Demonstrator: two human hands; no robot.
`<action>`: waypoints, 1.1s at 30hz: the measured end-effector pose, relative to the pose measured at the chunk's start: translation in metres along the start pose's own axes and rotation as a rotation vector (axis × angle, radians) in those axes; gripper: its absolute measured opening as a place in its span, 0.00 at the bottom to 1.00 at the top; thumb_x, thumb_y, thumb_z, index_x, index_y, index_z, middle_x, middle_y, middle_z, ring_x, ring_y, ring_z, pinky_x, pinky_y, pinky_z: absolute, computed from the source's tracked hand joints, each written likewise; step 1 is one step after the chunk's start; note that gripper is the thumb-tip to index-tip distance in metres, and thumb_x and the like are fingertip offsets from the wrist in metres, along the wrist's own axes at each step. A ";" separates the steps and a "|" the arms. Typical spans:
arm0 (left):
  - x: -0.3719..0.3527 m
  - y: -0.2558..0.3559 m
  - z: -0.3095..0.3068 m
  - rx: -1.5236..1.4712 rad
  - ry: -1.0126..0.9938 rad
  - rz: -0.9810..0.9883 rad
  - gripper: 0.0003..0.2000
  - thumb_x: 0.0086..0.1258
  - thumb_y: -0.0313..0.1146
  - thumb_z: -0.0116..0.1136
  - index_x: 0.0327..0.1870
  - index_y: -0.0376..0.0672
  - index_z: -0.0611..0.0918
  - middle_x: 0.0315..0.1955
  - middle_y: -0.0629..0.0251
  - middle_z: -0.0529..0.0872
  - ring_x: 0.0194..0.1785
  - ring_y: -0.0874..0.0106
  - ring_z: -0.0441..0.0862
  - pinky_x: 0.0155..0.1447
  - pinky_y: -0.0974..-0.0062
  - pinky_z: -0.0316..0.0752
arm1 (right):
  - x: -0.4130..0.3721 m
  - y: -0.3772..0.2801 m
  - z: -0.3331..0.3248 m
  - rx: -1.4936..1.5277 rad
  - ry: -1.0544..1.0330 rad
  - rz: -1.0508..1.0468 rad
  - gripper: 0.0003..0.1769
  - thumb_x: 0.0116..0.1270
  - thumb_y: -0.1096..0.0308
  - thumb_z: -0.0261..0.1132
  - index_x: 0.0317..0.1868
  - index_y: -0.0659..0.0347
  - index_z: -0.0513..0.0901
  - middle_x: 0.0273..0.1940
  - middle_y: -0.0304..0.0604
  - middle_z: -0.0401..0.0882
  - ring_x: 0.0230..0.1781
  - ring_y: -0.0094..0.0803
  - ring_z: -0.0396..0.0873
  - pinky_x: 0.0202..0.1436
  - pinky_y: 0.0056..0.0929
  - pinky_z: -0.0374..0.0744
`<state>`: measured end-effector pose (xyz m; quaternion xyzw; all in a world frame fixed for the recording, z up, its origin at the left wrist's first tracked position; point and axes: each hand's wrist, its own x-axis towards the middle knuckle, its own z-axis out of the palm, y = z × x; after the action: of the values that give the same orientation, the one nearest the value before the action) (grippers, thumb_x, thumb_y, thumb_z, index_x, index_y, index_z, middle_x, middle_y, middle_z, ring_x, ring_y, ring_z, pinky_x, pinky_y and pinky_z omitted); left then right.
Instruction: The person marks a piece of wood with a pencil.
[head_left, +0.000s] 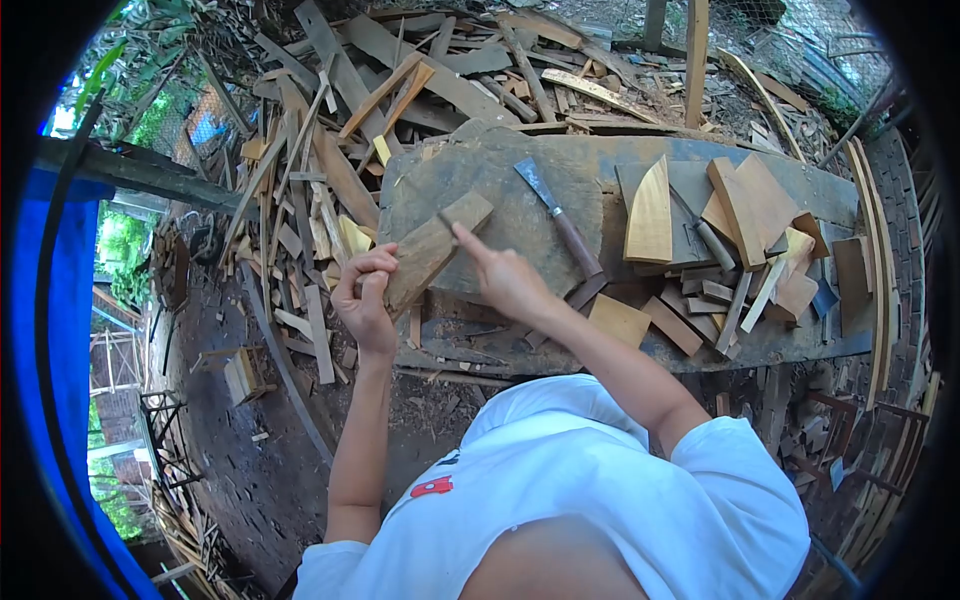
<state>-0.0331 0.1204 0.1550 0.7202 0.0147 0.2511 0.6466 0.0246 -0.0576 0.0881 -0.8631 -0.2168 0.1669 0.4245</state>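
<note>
My left hand [367, 297] is closed round the lower left end of a brown wooden block [432, 252], which slants up to the right over the round wooden slab [560, 190]. Near the block's upper end is my right hand [500, 275], its index finger stretched toward a small dark piece [446, 218] at the wood's face. The other right fingers are curled under, and what they hold, if anything, is hidden. To the right of the block, a knife [560, 215] with a broad metal blade and brown handle lies on the slab.
Right of the slab, the workbench [450, 352] carries a pale curved wood piece [650, 212], a handled tool [703, 232] and many offcuts [740, 205]. Scrap wood [330, 150] is heaped behind and left. An upright post [697, 65] stands at the back.
</note>
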 end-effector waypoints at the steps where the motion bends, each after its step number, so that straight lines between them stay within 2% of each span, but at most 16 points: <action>1: 0.001 0.003 0.002 0.014 -0.043 0.022 0.06 0.62 0.21 0.48 0.32 0.34 0.80 0.33 0.61 0.84 0.51 0.64 0.81 0.63 0.65 0.70 | 0.011 0.012 0.004 -0.013 0.046 0.014 0.32 0.69 0.70 0.50 0.75 0.44 0.60 0.32 0.68 0.81 0.34 0.64 0.81 0.41 0.57 0.77; 5: 0.007 0.010 0.008 0.027 -0.105 0.041 0.06 0.62 0.20 0.49 0.31 0.34 0.80 0.32 0.62 0.83 0.50 0.65 0.81 0.63 0.65 0.70 | 0.029 0.025 0.010 0.002 0.143 0.024 0.33 0.69 0.70 0.51 0.74 0.44 0.60 0.30 0.67 0.80 0.32 0.63 0.81 0.39 0.57 0.77; 7: 0.006 0.006 0.005 0.038 -0.149 0.063 0.06 0.61 0.20 0.49 0.31 0.35 0.80 0.32 0.62 0.83 0.50 0.65 0.81 0.63 0.65 0.70 | 0.007 0.009 0.006 0.019 0.135 0.032 0.33 0.69 0.70 0.51 0.74 0.43 0.60 0.30 0.67 0.80 0.32 0.63 0.81 0.39 0.56 0.77; 10: 0.006 0.006 0.005 0.007 -0.112 0.023 0.06 0.61 0.20 0.49 0.31 0.35 0.80 0.32 0.63 0.83 0.50 0.65 0.81 0.63 0.65 0.70 | -0.010 0.000 0.004 -0.004 0.047 -0.003 0.33 0.69 0.70 0.51 0.74 0.44 0.60 0.30 0.67 0.80 0.32 0.63 0.81 0.40 0.56 0.77; 13: 0.004 0.008 0.007 0.028 -0.117 0.027 0.06 0.60 0.20 0.49 0.31 0.35 0.80 0.31 0.62 0.83 0.50 0.64 0.81 0.63 0.65 0.71 | 0.025 0.030 0.010 0.009 0.094 0.120 0.31 0.71 0.68 0.49 0.74 0.45 0.61 0.34 0.69 0.80 0.36 0.64 0.81 0.43 0.56 0.77; 16: 0.007 0.007 0.005 0.036 -0.155 0.056 0.06 0.60 0.20 0.49 0.31 0.35 0.80 0.32 0.62 0.83 0.50 0.64 0.82 0.62 0.65 0.71 | 0.031 0.024 0.009 0.029 0.122 0.120 0.30 0.71 0.67 0.48 0.74 0.42 0.60 0.36 0.69 0.80 0.38 0.64 0.81 0.44 0.56 0.78; 18: 0.009 0.006 0.003 0.026 -0.161 0.061 0.06 0.60 0.20 0.49 0.31 0.35 0.80 0.32 0.62 0.83 0.50 0.64 0.82 0.62 0.64 0.71 | 0.007 0.007 0.004 -0.025 0.100 0.099 0.31 0.71 0.67 0.49 0.75 0.40 0.59 0.35 0.69 0.81 0.38 0.64 0.81 0.45 0.56 0.78; 20: 0.007 0.007 0.002 0.051 -0.137 0.049 0.06 0.60 0.20 0.49 0.30 0.35 0.80 0.32 0.62 0.83 0.49 0.64 0.82 0.63 0.64 0.71 | -0.013 -0.011 -0.007 -0.054 -0.014 0.104 0.32 0.72 0.67 0.49 0.75 0.39 0.58 0.36 0.69 0.81 0.38 0.63 0.81 0.45 0.55 0.78; 22: 0.006 0.008 0.005 0.051 -0.138 0.042 0.06 0.60 0.20 0.49 0.30 0.35 0.80 0.31 0.62 0.83 0.49 0.64 0.82 0.63 0.64 0.71 | 0.001 0.011 0.001 -0.064 0.003 0.101 0.31 0.72 0.67 0.48 0.75 0.39 0.59 0.36 0.68 0.81 0.39 0.63 0.81 0.44 0.55 0.78; 24: 0.007 0.009 0.007 0.051 -0.147 0.056 0.06 0.59 0.20 0.49 0.30 0.34 0.80 0.31 0.61 0.83 0.48 0.64 0.82 0.63 0.63 0.71 | 0.033 0.041 0.013 -0.023 0.091 0.157 0.31 0.72 0.67 0.49 0.75 0.42 0.59 0.36 0.68 0.81 0.39 0.63 0.81 0.45 0.55 0.78; 26: 0.009 0.009 0.009 0.041 -0.143 0.042 0.06 0.59 0.20 0.49 0.30 0.34 0.80 0.31 0.61 0.83 0.48 0.65 0.81 0.63 0.63 0.71 | 0.040 0.046 0.015 0.014 0.123 0.127 0.31 0.72 0.67 0.48 0.75 0.44 0.59 0.37 0.68 0.81 0.40 0.64 0.81 0.47 0.56 0.77; 30: 0.011 0.007 0.001 0.034 -0.132 0.031 0.06 0.60 0.20 0.49 0.30 0.35 0.80 0.31 0.61 0.83 0.49 0.65 0.81 0.63 0.63 0.71 | 0.008 0.012 0.005 0.040 0.045 0.117 0.30 0.73 0.66 0.47 0.75 0.46 0.59 0.39 0.70 0.80 0.41 0.66 0.79 0.48 0.57 0.76; 33: 0.009 0.003 0.000 0.008 -0.124 0.013 0.05 0.60 0.20 0.49 0.30 0.35 0.80 0.32 0.61 0.83 0.49 0.64 0.81 0.63 0.64 0.71 | 0.011 0.021 0.007 0.027 0.033 0.131 0.30 0.73 0.66 0.46 0.75 0.46 0.59 0.39 0.71 0.80 0.42 0.67 0.79 0.48 0.57 0.76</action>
<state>-0.0265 0.1229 0.1608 0.7372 -0.0291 0.2099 0.6416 0.0351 -0.0588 0.0655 -0.8723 -0.1506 0.1831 0.4277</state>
